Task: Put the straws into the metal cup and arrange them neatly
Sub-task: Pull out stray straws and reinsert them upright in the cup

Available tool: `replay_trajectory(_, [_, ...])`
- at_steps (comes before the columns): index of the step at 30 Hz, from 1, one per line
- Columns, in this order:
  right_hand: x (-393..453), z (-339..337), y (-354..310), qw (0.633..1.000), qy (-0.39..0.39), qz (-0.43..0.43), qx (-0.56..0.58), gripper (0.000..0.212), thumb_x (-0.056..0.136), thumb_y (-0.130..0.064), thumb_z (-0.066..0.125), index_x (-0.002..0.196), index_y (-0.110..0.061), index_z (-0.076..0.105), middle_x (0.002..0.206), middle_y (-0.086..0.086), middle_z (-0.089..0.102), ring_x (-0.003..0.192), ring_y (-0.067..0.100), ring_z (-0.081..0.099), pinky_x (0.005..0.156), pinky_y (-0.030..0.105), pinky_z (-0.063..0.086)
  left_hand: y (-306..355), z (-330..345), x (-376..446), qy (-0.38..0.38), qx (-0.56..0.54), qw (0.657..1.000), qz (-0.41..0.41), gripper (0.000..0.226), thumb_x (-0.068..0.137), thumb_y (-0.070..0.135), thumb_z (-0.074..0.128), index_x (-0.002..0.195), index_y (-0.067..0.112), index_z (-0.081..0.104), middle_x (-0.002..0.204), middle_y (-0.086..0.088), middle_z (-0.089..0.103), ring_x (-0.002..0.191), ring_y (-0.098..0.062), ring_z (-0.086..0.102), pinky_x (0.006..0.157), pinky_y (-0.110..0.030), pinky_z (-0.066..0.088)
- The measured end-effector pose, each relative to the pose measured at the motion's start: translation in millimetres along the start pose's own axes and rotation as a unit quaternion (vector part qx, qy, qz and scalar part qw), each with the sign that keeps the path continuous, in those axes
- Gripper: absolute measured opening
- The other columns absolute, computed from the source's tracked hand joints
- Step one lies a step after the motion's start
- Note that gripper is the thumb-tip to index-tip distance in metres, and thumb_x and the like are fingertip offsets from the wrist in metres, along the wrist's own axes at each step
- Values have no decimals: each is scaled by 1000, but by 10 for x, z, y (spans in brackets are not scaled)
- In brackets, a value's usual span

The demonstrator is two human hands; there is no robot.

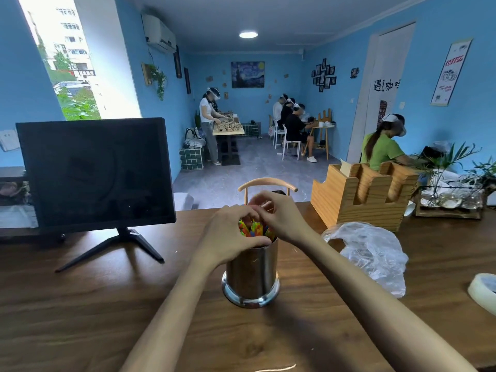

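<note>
The metal cup (251, 275) stands upright near the middle of the wooden worktop (80, 312), with a bundle of coloured straws (253, 229) standing in it, their tops showing above the rim. Both hands are close together over the cup's mouth. The left hand (230, 234) wraps round the bundle at the rim, thumb across the near side. The right hand (279, 217) is curled over the straw tops from the far right; whether its fingers pinch a straw cannot be told.

Just right of the cup, past the right forearm, lies a crumpled clear plastic bag (373, 253). Behind the bag a wooden holder (359, 194) stands near the far edge, and further right a tray of glassware and plants (453, 197). A roll of tape (483, 291) sits at the right border. To the left, well apart from the cup, a dark monitor (94, 173) stands on a splayed foot. Bare worktop lies between the monitor's foot and the cup, and in front of the cup towards the near edge. A chair back (267, 183) rises just beyond the far edge, behind the hands.
</note>
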State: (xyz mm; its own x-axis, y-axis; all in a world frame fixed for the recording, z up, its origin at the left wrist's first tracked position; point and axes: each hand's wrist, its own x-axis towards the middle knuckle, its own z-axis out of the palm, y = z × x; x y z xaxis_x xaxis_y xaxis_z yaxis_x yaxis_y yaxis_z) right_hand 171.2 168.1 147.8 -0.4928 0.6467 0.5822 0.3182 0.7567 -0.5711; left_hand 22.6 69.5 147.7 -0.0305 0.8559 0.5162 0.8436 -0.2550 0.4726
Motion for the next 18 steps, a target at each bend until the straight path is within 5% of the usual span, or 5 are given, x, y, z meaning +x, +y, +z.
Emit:
replay_trajectory(5, [-6,-24,108,997,-31,30,-65,9,91,-22,75,94,-14,76,94,-5,62,83,11,64,78,33,53,-23,8,4,-5,-66,997,-34,41,68,64,77,102,43,71,88,18,68,89,0,60,83,-31,53])
replay_trajectory(10, [-11,-68,99,997,-33,57,-42,17,98,-18,62,109,-17,76,108,-1,67,96,13,65,89,36,54,-7,-65,44,-69,-49,996,-30,39,79,30,71,115,45,69,95,21,59,87,4,54,83,-24,45])
replay_trajectory(18, [-71,-112,79,995,-47,89,-7,23,103,-22,56,119,-15,71,118,2,68,108,13,61,95,36,53,7,-147,118,-126,3,991,-34,45,78,24,73,119,41,70,114,13,65,100,-8,58,88,-26,51])
